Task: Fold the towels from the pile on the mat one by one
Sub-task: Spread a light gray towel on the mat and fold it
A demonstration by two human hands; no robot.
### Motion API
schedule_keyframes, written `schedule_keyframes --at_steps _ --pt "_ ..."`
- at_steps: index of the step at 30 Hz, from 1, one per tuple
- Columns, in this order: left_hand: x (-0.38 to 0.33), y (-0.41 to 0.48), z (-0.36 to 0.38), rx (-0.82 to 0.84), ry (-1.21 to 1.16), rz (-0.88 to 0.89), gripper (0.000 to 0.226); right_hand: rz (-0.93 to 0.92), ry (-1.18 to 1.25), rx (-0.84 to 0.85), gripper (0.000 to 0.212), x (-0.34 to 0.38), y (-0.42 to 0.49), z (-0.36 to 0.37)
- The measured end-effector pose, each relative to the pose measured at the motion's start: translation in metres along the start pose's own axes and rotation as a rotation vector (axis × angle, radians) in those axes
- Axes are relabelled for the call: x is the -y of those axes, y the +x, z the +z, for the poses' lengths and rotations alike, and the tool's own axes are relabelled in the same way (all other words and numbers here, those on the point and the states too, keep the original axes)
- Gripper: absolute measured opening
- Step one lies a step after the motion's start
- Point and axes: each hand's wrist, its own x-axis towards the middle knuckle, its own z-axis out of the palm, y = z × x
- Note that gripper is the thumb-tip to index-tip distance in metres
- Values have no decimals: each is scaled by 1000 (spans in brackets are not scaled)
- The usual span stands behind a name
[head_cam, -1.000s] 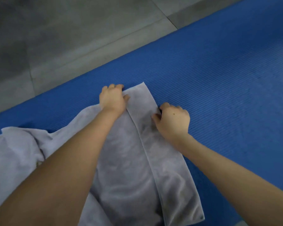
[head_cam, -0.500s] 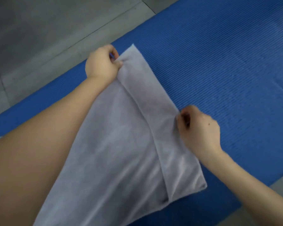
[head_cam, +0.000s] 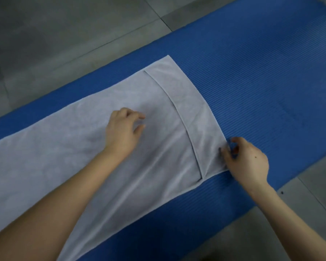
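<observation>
towel (head_cam: 79, 147): grey, spread flat along the blue mat (head_cam: 262, 72), long axis running from lower left to upper right; lower-left end runs out of frame
fold (head_cam: 188, 104): right end of the towel turned back over itself as a narrow flap, hemmed edge showing as a dark line across the width
left hand (head_cam: 122, 134): over the towel's middle, just left of the flap; fingers loosely bent and spread, nothing gripped; contact with the cloth unclear
right hand (head_cam: 247, 162): at the flap's near corner, on the folded edge; thumb and fingers curled, fingertips (head_cam: 223, 151) at the cloth edge, mat visible between thumb and fingers; can't tell if it's pinching the towel
floor (head_cam: 64, 34): grey tiles on both sides of the mat
</observation>
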Motion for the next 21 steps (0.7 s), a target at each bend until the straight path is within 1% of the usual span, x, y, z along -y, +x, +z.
schedule_keyframes --at_steps 3,7,9,10,13,15,16,18,21 --pt "-7 -54 2 58 18 80 21 5 -49 24 26 -10 -16 5" --pt "-12 -99 2 137 1 95 18 -25 -176 16 21 -14 -21 6" --pt "-11 -112 -2 160 -22 91 21 -46 -227 33 28 -16 -19 4" --pt "-11 -117 -5 160 -28 94 21 -62 -250 12 28 -19 -16 1" --pt "-14 -129 -15 173 -22 118 19 -94 -292 -133 21 -29 -5 -12" --pt "-16 -140 -22 200 12 177 18 -124 -353 -187 12 -30 -4 -17" --pt "-16 -144 -27 229 29 203 22 -158 -386 -224 9 -26 -6 -18" --pt "-14 -152 -39 283 86 227 31 -250 -431 -264 16 -7 -18 -12" --pt "1 -166 -63 328 187 273 38 -481 -376 -253 20 34 -50 9"
